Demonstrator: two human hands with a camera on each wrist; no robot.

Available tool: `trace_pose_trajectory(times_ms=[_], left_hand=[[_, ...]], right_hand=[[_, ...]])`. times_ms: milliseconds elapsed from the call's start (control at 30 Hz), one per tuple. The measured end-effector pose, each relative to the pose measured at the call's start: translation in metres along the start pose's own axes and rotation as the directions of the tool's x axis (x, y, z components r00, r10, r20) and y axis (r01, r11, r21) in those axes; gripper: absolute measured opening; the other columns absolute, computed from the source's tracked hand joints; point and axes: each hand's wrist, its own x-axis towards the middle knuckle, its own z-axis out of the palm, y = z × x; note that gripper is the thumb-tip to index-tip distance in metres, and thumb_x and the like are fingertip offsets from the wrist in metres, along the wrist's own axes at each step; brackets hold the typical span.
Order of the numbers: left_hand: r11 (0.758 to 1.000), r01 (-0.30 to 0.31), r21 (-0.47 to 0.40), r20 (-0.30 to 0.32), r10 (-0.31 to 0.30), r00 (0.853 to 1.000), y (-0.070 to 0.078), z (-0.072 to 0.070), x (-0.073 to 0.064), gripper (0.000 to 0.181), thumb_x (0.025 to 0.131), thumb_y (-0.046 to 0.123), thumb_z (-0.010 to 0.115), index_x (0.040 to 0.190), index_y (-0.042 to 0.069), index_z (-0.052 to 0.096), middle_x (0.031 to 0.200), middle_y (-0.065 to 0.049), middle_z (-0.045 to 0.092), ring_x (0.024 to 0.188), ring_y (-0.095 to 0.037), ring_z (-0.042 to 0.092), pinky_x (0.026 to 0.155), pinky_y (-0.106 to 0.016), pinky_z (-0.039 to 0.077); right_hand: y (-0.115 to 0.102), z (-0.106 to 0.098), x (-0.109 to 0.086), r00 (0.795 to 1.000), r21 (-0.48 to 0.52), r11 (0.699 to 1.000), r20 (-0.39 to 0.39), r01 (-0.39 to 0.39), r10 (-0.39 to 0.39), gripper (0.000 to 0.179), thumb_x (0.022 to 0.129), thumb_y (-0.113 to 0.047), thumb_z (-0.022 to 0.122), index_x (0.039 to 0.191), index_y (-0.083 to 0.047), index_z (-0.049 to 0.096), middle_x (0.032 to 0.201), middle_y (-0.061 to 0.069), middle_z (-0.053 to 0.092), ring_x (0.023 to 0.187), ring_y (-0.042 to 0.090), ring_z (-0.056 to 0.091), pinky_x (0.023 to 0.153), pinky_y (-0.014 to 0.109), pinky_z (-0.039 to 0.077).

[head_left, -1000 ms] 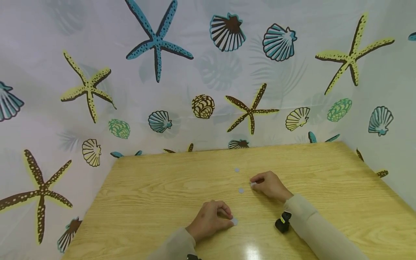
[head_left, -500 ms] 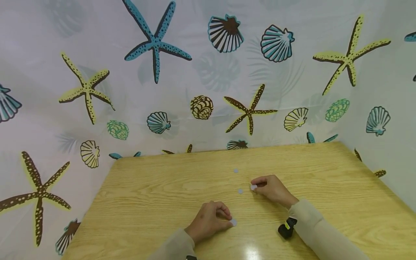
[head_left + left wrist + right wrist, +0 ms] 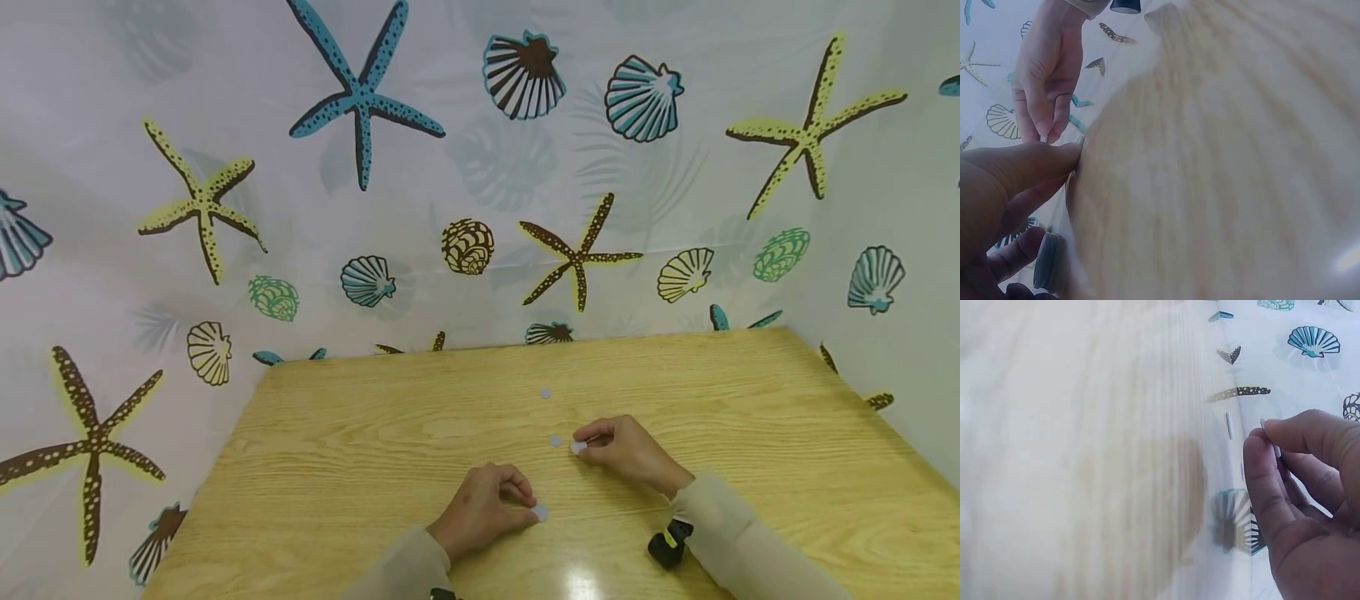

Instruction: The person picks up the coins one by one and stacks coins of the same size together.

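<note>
Near the table's front, my left hand (image 3: 483,512) pinches the edge of a small pale grey disc (image 3: 540,512) with thumb and fingertips, low over the wood. To its right and farther off, my right hand (image 3: 630,450) pinches another such disc (image 3: 578,447) between thumb and index finger; the right wrist view shows that disc's thin edge (image 3: 1277,450) between the fingers. Just left of the right fingertips, a third disc (image 3: 555,440) lies flat on the table. One more disc (image 3: 545,393) lies flat farther back. The fingers partly cover both held discs.
The wood-grain table (image 3: 360,442) ends at a pale cloth (image 3: 420,208) printed with starfish and shells, behind and on both sides. A black wrist camera (image 3: 667,546) hangs at the right sleeve. A grey blocky piece (image 3: 1049,262) shows by the left fingers in the left wrist view.
My right hand has come nearer to the front with its disc, lastly shifting slightly left towards the disc on the table. The left hand and its disc have stayed in place.
</note>
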Motion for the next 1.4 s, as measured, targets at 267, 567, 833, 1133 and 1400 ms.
trace_pose_trajectory(times_ms=[267,567,833,1133,1400], left_hand=[[1.0,0.011,-0.008,-0.002,-0.011,1.0,0.001,-0.001,-0.001,0.022,0.078,0.015,0.087,0.091,0.017,0.069,0.085,0.014,0.072,0.096,-0.006,0.061,0.104,-0.051,0.039],[1.0,0.008,-0.021,0.002,-0.008,1.0,0.0,0.0,0.0,0.022,0.08,0.015,0.086,0.092,0.015,0.069,0.086,0.013,0.073,0.09,-0.003,0.065,0.101,-0.046,0.046],[1.0,0.022,-0.014,-0.001,-0.022,1.0,-0.001,0.001,0.001,0.021,0.079,0.014,0.086,0.092,0.016,0.069,0.085,0.014,0.072,0.086,-0.001,0.065,0.1,-0.044,0.046],[1.0,0.023,-0.012,-0.002,-0.023,1.0,0.0,0.0,0.001,0.022,0.08,0.014,0.086,0.092,0.017,0.068,0.085,0.015,0.072,0.089,-0.002,0.064,0.107,-0.051,0.038],[1.0,0.02,-0.023,0.004,-0.02,1.0,0.001,-0.001,0.0,0.023,0.079,0.015,0.087,0.092,0.016,0.068,0.086,0.013,0.073,0.093,-0.006,0.064,0.105,-0.052,0.039]], right_hand=[[-0.001,0.003,-0.004,0.997,0.024,0.998,0.051,0.05,-0.052,0.027,0.09,-0.008,0.073,0.112,0.007,0.069,0.099,0.01,0.068,0.083,0.019,0.064,0.068,0.025,0.053],[-0.004,0.012,-0.009,0.992,0.05,0.996,0.101,0.072,-0.076,0.023,0.091,-0.007,0.073,0.109,0.007,0.07,0.102,0.011,0.07,0.084,0.02,0.064,0.068,0.024,0.053],[-0.005,0.016,-0.014,0.985,0.071,0.993,0.14,0.096,-0.105,0.023,0.09,-0.003,0.072,0.109,0.008,0.069,0.105,0.014,0.07,0.086,0.02,0.066,0.069,0.023,0.055],[-0.007,0.024,-0.017,0.977,0.066,0.991,0.172,0.119,-0.129,0.024,0.089,-0.007,0.075,0.107,0.008,0.069,0.1,0.014,0.072,0.086,0.02,0.068,0.073,0.021,0.054],[-0.006,0.029,-0.022,0.975,0.078,0.992,0.192,0.1,-0.113,0.023,0.089,-0.006,0.074,0.108,0.007,0.069,0.107,0.016,0.071,0.093,0.023,0.067,0.078,0.023,0.054]])
